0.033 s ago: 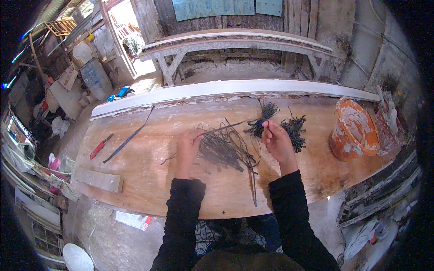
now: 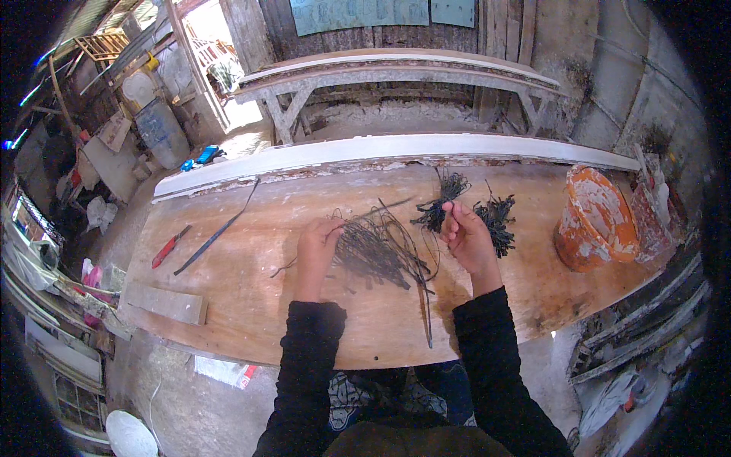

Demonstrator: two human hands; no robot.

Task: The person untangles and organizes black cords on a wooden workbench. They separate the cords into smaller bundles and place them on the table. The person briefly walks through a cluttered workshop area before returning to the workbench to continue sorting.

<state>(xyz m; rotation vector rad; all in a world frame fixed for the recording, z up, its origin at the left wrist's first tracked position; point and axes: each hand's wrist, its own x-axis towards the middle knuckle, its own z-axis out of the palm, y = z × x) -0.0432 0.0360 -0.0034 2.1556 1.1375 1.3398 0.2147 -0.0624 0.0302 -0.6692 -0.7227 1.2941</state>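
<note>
My left hand [image 2: 323, 233] pinches a thin dark strip [image 2: 392, 206] above a loose heap of dark strips [image 2: 369, 251]. That strip slants up to the right and blurs toward its far end. My right hand [image 2: 466, 231] has thumb and forefinger pressed together; what sits between them is too small to make out. Just behind its fingertips lies a tied bundle of dark strips [image 2: 432, 215]. A second dark bundle [image 2: 501, 222] rests to the right of this hand, partly covered by it. One longer strip [image 2: 427, 316] trails from the heap toward the near table edge.
On the wooden table [image 2: 251, 305] lie a red-handled knife [image 2: 169, 248], a long dark flat strip [image 2: 215, 238] and a wooden block [image 2: 167, 302] at left. An orange plaster-smeared bucket [image 2: 598, 221] stands at right. A long white moulding [image 2: 396, 150] borders the far edge.
The strip stretched between both hands earlier now shows clearly only from my left hand; its right end no longer visibly reaches the right fingers. Both hands stay nearly in place.
</note>
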